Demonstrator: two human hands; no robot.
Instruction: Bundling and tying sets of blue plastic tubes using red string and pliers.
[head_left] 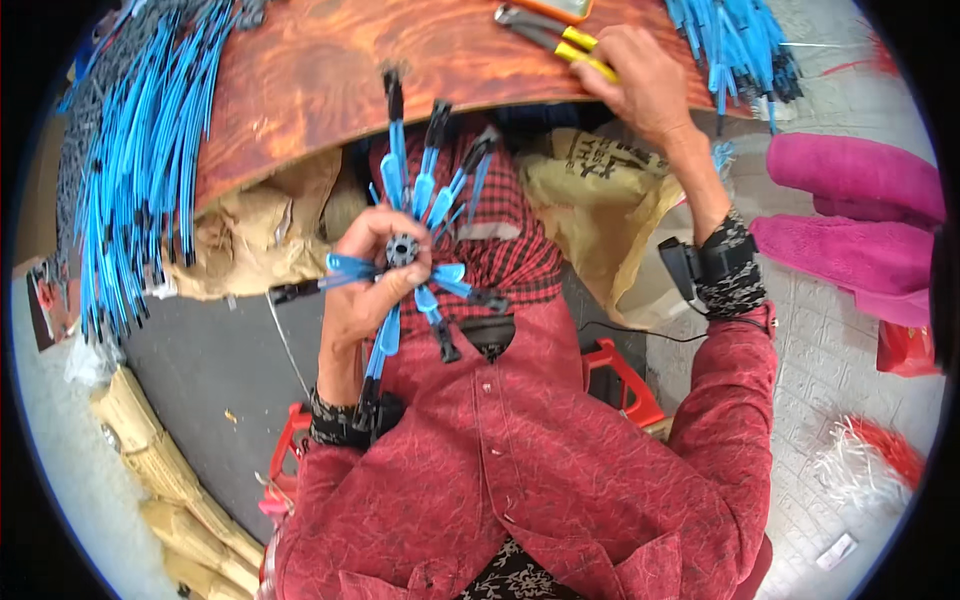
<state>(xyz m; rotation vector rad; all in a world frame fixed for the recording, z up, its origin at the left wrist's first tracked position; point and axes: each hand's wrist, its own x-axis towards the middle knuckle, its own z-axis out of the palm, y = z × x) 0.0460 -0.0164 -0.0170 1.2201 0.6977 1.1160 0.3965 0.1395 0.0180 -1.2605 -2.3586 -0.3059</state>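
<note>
My left hand [372, 262] is closed round a round black hub [402, 249] above my lap. Several blue arms [424, 190] fan out from the hub, with black ends [437, 122] that look like clips. A few of these arms reach up over the table's near edge. At the table's far right, my right hand [640, 82] has its fingers closed at the yellow handles of a pair of pliers [560, 40]. The jaws of the pliers point away to the left. My palm hides part of the handle ends.
A reddish wood-patterned table [300, 95] curves in front of me. Bundles of blue strips [150, 170] hang over its left side, and more blue strips [735, 45] lie at the right. An orange-rimmed tray [560, 8] sits behind the pliers. Brown sacks [590, 190] stand below; magenta cushions [855, 180] are right.
</note>
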